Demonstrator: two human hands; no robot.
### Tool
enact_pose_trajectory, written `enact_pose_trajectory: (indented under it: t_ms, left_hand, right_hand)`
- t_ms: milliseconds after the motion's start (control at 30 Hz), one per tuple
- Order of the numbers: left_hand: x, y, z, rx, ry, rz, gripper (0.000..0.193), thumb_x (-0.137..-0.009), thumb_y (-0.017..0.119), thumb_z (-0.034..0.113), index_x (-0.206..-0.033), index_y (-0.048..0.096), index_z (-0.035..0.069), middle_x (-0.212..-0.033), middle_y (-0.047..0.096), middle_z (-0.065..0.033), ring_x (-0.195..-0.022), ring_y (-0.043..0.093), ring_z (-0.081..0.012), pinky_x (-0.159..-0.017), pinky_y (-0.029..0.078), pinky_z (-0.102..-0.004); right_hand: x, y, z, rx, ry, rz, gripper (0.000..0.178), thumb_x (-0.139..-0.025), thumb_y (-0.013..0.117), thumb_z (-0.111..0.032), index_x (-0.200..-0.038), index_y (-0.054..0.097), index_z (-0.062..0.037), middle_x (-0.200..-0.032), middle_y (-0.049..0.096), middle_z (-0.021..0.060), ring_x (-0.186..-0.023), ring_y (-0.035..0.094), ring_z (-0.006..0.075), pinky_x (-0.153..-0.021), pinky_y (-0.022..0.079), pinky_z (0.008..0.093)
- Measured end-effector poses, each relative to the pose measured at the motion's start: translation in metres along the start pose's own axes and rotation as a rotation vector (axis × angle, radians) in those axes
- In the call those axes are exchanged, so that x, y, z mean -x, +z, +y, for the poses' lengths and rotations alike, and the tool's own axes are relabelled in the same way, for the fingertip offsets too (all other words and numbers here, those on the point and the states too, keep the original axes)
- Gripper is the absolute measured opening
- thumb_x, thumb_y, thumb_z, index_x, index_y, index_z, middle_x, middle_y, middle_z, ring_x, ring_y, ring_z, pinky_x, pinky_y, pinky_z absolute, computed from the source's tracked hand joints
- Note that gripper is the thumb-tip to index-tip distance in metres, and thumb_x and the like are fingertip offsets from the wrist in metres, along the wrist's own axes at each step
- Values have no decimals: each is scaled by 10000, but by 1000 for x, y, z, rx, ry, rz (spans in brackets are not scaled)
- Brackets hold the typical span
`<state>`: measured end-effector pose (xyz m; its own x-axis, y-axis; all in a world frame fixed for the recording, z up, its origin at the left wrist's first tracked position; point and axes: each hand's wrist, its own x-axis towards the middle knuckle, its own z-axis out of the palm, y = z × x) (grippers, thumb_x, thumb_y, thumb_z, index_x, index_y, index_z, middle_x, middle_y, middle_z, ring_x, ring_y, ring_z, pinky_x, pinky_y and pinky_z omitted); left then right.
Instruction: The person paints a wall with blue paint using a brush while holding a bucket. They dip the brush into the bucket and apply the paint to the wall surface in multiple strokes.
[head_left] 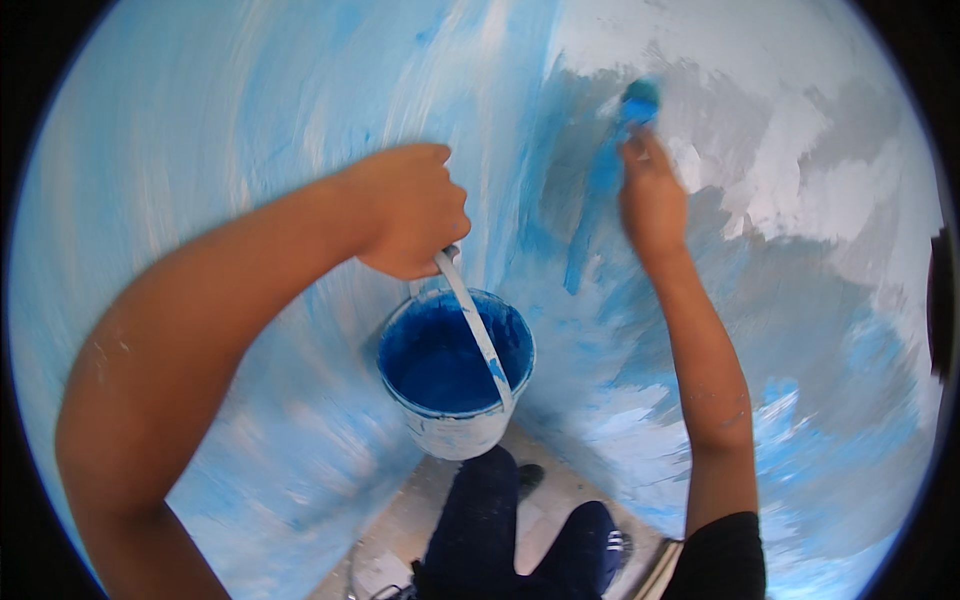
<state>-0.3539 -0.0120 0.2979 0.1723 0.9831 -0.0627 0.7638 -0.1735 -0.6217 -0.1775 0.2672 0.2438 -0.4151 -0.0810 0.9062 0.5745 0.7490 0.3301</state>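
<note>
My left hand is closed around the white handle of a paint bucket. The white bucket hangs below that hand, its inside coated in deep blue, with blue paint in it. Higher up on the right, my right hand grips a paintbrush whose head is blue-green with paint. The brush head is against or very close to the painted wall, among fresh blue strokes on a grey patch. Most of the brush's handle is hidden in my fingers.
Two walls meet in a corner; the left wall is streaked light blue and white. The right one has grey, white and blue patches. Below are my legs in dark trousers and a dusty floor. A dark object stands at the right edge.
</note>
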Motion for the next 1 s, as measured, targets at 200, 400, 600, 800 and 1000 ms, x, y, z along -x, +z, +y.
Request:
enact_pose_trajectory:
  t_ms: [200, 400, 600, 800, 1000]
  left_hand:
    - [1, 1, -4, -26, 7, -40, 312, -945, 667, 375, -865, 773, 92, -650, 696, -102, -594, 627, -262, -858, 444, -398]
    - [-9, 7, -4, -80, 56, 22, 312, -942, 656, 366, -893, 774, 81, -660, 699, -118, -590, 637, -271, -862, 460, -428]
    - [-9, 4, -2, -157, 93, 50, 316, -948, 645, 367, -916, 774, 80, -674, 711, -121, -597, 652, -265, -857, 464, -434]
    - [-14, 0, -4, -93, 91, 4, 325, -944, 647, 370, -889, 774, 76, -647, 697, -116, -582, 642, -278, -848, 455, -417]
    - [2, 2, -6, -92, 99, 51, 333, -953, 635, 381, -864, 778, 94, -615, 681, -101, -566, 621, -273, -827, 444, -402]
  right_hand:
    - [53, -1, -60, -235, -153, -690, 158, -893, 668, -47, -1027, 752, -51, -1181, 731, 182, -1216, 694, 338, -825, 637, 418]
    - [-68, -27, 56, -498, 267, -317, 219, -972, 727, -152, -1142, 769, -21, -1082, 753, 211, -975, 744, 316, -895, 595, 433]
    - [-88, -44, 92, -23, 5, 215, 244, -960, 664, -36, -1191, 740, -55, -1324, 692, 203, -1221, 684, 356, -916, 615, 400]
    - [40, 0, 55, 147, -525, -232, 137, -921, 663, -115, -1020, 730, -47, -1379, 638, 278, -1355, 592, 454, -678, 644, 391]
    - [-30, -57, 47, -617, 21, -665, 121, -945, 675, -38, -1038, 745, -8, -1013, 754, 219, -964, 729, 366, -851, 570, 449]
